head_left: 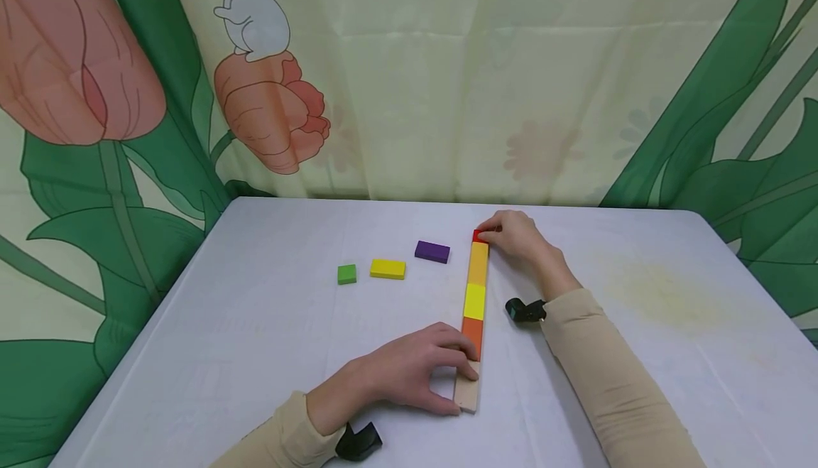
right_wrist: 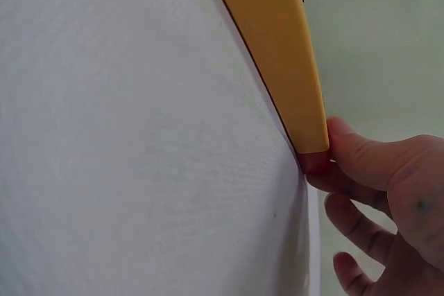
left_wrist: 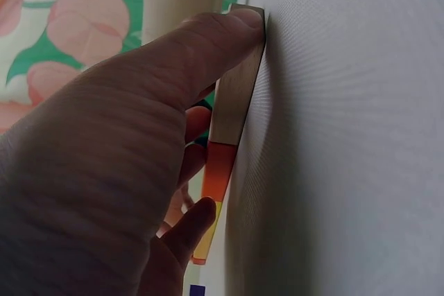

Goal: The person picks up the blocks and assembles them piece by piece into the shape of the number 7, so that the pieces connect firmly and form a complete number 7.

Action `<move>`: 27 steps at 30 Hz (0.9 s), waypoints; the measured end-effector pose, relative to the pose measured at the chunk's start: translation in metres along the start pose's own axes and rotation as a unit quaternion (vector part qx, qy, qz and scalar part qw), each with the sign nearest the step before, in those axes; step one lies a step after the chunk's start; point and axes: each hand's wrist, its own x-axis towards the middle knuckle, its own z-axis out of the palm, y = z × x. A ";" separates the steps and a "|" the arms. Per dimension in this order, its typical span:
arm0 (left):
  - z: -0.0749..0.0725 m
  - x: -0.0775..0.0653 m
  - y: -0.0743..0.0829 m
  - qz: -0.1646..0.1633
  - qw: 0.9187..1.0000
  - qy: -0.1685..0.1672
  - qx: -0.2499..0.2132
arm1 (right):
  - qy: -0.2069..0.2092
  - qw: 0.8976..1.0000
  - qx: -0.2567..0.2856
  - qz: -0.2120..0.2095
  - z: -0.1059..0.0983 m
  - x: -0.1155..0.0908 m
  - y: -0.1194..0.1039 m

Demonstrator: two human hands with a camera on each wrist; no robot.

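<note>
A straight row of blocks runs away from me across the table in the head view. From near to far it holds a plain wooden block (head_left: pixel 468 398), an orange block (head_left: pixel 471 333), a yellow block (head_left: pixel 474 302), a light orange block (head_left: pixel 478 263) and a small red block (head_left: pixel 476 236). My left hand (head_left: pixel 415 368) grips the wooden block (left_wrist: pixel 234 98), thumb at its near end and fingers reaching over near the orange one. At the far end, my right hand (head_left: pixel 520 237) pinches the red block (right_wrist: pixel 317 163) between thumb and finger, against the light orange block.
Left of the row lie a small green block (head_left: pixel 347 274), another yellow block (head_left: pixel 388 269) and a purple block (head_left: pixel 432 252), all apart. They rest on a white-covered table (head_left: pixel 255 326). A printed curtain (head_left: pixel 409 99) hangs behind its far edge.
</note>
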 end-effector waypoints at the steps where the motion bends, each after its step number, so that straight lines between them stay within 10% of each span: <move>1: 0.000 0.000 0.000 0.001 1.000 -0.001 -0.001 | 0.001 1.000 -0.001 0.000 0.000 -0.001 0.000; 27: -0.001 0.002 -0.001 -0.001 1.000 -0.014 -0.008 | 0.044 0.999 0.008 0.013 0.011 -0.013 0.001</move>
